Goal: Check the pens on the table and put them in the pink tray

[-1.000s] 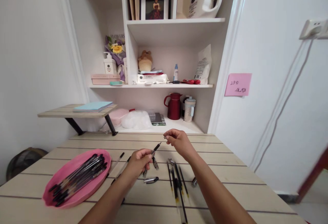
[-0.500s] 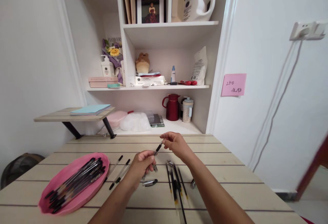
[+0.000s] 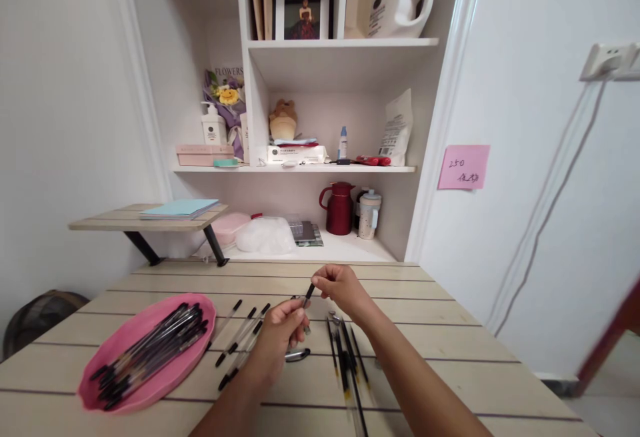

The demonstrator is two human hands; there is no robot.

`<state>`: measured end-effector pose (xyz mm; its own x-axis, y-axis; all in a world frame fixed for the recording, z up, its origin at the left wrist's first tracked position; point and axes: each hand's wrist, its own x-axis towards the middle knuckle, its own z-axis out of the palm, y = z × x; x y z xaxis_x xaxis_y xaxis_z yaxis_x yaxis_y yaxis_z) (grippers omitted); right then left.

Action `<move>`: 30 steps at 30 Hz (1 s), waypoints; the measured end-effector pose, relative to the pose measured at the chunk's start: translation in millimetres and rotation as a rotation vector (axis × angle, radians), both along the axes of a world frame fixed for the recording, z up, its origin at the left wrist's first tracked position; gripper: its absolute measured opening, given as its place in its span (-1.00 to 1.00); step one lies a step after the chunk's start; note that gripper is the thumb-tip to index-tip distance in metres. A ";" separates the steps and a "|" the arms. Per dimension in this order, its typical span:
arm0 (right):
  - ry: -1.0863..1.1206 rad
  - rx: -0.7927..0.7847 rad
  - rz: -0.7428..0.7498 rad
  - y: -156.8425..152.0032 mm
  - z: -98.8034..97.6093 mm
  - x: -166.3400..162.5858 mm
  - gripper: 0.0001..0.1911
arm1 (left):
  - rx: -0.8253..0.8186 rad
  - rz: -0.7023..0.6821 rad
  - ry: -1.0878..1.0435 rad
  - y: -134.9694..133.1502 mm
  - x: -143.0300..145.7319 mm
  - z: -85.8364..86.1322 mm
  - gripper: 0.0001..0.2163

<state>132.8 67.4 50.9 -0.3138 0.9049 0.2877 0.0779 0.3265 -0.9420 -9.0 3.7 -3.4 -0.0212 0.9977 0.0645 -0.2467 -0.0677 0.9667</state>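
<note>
My left hand (image 3: 285,327) is closed around the lower part of a pen (image 3: 309,292) with a black grip, held slanting above the table. With fingertips pinched, my right hand (image 3: 337,285) grips the pen's upper end. Whatever small part sits between those fingertips is hidden. Under my left hand lies a silver and black pen cap (image 3: 298,355), partly covered. Several black ink refills (image 3: 349,350) with yellowish ends lie beside my right forearm. Left of my left hand, several clear pens with black caps (image 3: 243,337) rest on the wood.
A pink oval tray (image 3: 207,307) full of black pens stands at the left. Behind it is a small raised shelf (image 3: 110,218) bearing blue paper (image 3: 180,208). A red jug (image 3: 339,209) and a pale cup (image 3: 369,215) stand in the white cabinet at the table's back.
My right hand has come down slightly, closer to my left, and its fingers are drawn together on the pen's end. The whole view has shifted a little.
</note>
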 end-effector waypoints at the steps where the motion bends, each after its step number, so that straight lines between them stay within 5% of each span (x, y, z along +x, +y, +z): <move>1: -0.019 0.012 -0.018 0.5 -1.4 -1.0 -0.81 | 0.003 0.008 0.002 -0.5 0.0 -0.2 -0.72; 30: 0.245 -0.215 0.120 -9.5 -3.9 -5.1 -0.75 | -0.008 -0.034 -0.045 -2.7 0.1 -2.5 -0.71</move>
<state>127.7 57.9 47.0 -0.3671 0.9136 0.1746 -0.1864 0.1117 -0.9761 -8.9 1.0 -5.8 0.0103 0.9983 0.0567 -0.2917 -0.0512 0.9552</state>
